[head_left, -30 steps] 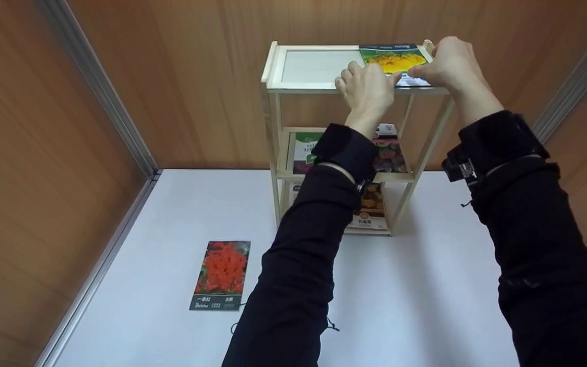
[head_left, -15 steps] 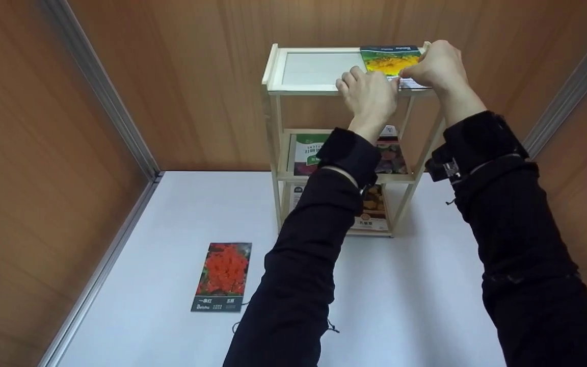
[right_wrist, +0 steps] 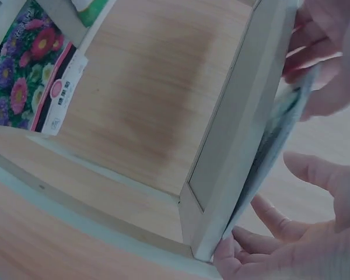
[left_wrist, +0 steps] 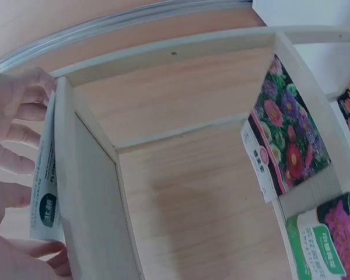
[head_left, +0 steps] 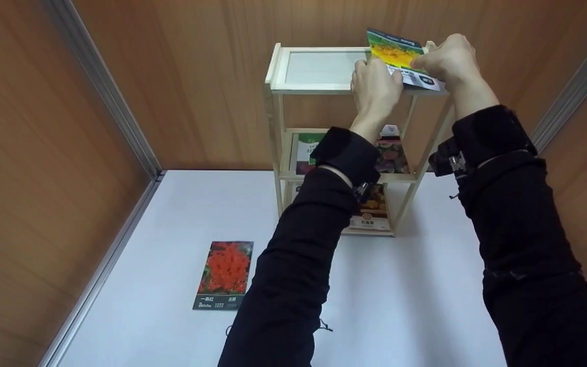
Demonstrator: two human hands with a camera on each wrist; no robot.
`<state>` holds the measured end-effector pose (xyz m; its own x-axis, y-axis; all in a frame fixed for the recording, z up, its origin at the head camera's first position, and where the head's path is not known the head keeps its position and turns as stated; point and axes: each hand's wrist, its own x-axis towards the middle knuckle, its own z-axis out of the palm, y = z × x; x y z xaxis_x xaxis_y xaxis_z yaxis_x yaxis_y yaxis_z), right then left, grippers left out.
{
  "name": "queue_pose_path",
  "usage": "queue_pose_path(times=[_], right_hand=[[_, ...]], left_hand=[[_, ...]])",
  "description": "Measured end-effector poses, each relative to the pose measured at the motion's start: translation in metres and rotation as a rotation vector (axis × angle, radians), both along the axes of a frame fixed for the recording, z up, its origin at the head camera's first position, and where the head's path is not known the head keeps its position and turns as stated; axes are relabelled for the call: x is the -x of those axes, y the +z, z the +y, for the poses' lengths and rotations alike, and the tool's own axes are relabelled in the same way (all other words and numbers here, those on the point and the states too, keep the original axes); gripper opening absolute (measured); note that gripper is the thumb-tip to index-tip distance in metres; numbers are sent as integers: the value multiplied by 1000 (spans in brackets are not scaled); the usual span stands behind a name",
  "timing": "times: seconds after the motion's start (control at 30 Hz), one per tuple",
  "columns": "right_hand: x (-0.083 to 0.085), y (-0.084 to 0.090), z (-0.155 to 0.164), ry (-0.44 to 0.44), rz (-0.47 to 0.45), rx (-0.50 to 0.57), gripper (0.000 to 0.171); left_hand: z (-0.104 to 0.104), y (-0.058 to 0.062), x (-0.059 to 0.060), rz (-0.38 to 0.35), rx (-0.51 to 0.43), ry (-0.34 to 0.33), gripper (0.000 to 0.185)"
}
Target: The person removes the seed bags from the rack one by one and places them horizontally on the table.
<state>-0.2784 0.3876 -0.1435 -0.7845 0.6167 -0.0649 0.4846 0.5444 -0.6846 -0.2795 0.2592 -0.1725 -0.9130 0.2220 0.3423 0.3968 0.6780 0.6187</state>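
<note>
I have the yellow packet (head_left: 400, 60) pinched between both hands at the right end of the rack's (head_left: 278, 102) top shelf. My right hand (head_left: 449, 58) grips its right edge, thumb over the printed face. My left hand (head_left: 372, 92) has its fingers curled up against the packet's near left edge. The packet is tilted, its near edge about on the shelf's front rail and its far end raised off the shelf. In the left wrist view the packet (left_wrist: 45, 186) stands edge-on against the shelf frame with my fingers (left_wrist: 17, 108) on both sides of it. The right wrist view shows the same: the packet (right_wrist: 277, 137) is thin and bent slightly, just beside the frame.

I judge the step in hand to be handling this packet at the top shelf, either lifting it out or laying it in; I cannot tell which from here. The next move calls for a firm pinch on a flimsy thing and for keeping its edge clear of the raised rim.

On the middle shelf lie two more packets: a green one (head_left: 303, 150) at left, a flower one (head_left: 390, 153) at right. Another sits on the bottom shelf (head_left: 372, 211). A red packet (head_left: 224, 275) lies flat on the white table (head_left: 171, 229), well left of the rack and nearer to me.
</note>
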Motion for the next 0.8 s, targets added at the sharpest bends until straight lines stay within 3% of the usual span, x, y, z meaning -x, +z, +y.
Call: queue_pose_path(times=[0.13, 0.3, 0.47, 0.63, 0.8], right_hand=[[9, -8, 17, 3, 17, 81, 87], [-11, 1, -3, 12, 42, 172, 83], [-31, 8, -22, 34, 77, 268, 82], [-34, 6, -25, 54, 114, 301, 76], [-35, -1, -25, 109, 174, 307, 56]], left_hand=[[-1, 1, -1, -8, -241, -80, 37], [-2, 1, -1, -51, -469, -115, 38], [-12, -3, -1, -90, -595, -155, 44], [-28, -10, -1, -154, -696, -206, 46], [-44, -14, -4, -252, -849, -302, 46]])
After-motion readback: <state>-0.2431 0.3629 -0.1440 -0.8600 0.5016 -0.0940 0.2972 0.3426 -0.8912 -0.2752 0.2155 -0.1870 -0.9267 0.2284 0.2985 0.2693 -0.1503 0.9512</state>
